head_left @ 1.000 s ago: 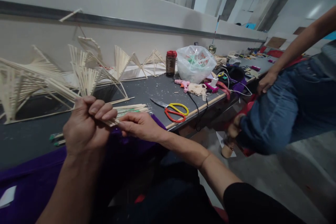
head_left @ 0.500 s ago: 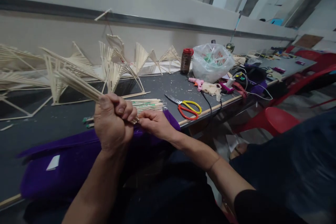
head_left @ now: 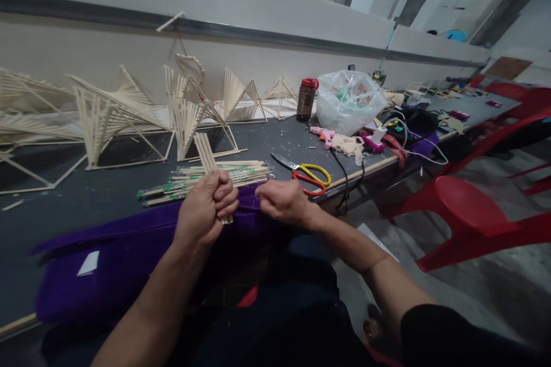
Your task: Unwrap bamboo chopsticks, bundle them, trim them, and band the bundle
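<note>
A bundle of pale wooden chopsticks (head_left: 206,151) stands tilted in my left hand (head_left: 205,206), its fingers wrapped around them; the lower ends poke out below the fist. To its right, apart from it, my right hand (head_left: 282,202) is curled closed over the edge of a purple cloth (head_left: 116,258). What its fingers hold, if anything, is hidden. Behind both hands lies a pile of chopsticks in green-printed clear wrappers (head_left: 241,171). Scissors (head_left: 301,171) with one yellow and one red handle lie just beyond my right hand, blades partly apart.
Fan-shaped stick structures (head_left: 124,106) line the wall side of the dark table (head_left: 275,140). Farther right are a brown bottle with red lid (head_left: 306,102), a plastic bag of scraps (head_left: 349,106), a pink glue gun (head_left: 323,136) and cables. A red chair (head_left: 469,206) stands at right.
The hands have moved apart, the right one going right. The chopstick bundle has swung from leaning far left to more upright. The dark-clothed person at the right has left the view.
</note>
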Demonstrator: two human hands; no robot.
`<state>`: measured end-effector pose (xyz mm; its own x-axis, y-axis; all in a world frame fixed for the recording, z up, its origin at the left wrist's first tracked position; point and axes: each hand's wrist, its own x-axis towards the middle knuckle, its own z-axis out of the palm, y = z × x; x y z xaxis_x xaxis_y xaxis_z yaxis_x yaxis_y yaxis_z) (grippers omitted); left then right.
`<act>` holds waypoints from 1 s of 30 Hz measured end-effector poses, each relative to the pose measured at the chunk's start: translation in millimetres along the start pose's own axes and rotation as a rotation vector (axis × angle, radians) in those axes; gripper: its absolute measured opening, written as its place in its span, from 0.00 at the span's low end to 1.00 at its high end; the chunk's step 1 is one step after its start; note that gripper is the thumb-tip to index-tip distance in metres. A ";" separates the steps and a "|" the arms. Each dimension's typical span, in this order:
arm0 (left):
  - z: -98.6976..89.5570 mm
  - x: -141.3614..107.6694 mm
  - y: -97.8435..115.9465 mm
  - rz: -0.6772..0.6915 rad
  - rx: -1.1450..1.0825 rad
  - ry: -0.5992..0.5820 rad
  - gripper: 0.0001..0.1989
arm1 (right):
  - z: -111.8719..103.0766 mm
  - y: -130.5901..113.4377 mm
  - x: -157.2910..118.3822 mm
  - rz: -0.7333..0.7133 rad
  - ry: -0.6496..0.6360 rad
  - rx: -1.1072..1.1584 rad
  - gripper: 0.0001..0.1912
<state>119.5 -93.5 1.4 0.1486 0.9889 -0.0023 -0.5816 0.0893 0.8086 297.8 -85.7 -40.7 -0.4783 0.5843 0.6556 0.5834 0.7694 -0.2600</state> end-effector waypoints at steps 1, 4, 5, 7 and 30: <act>-3.8 -0.8 0.7 -0.002 0.009 0.008 0.10 | -8.1 8.0 -3.0 0.074 0.034 0.050 0.09; -14.1 -0.4 7.6 0.029 0.011 0.013 0.10 | -35.7 31.8 -14.0 0.292 0.103 0.169 0.10; -16.5 0.5 10.9 0.039 0.009 0.007 0.10 | -44.9 38.4 -18.3 0.349 0.116 0.192 0.10; -19.4 3.4 17.3 0.063 0.008 -0.005 0.09 | -61.8 48.7 -27.0 0.442 0.131 0.224 0.10; -9.5 88.3 -0.6 0.085 0.387 -0.139 0.10 | -48.1 146.4 -51.4 0.779 0.138 -0.090 0.15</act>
<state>125.3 -5.1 -4.9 0.2355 0.9629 0.1316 -0.2570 -0.0689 0.9640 439.3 -15.5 -78.4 0.1712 0.9037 0.3925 0.7704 0.1255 -0.6251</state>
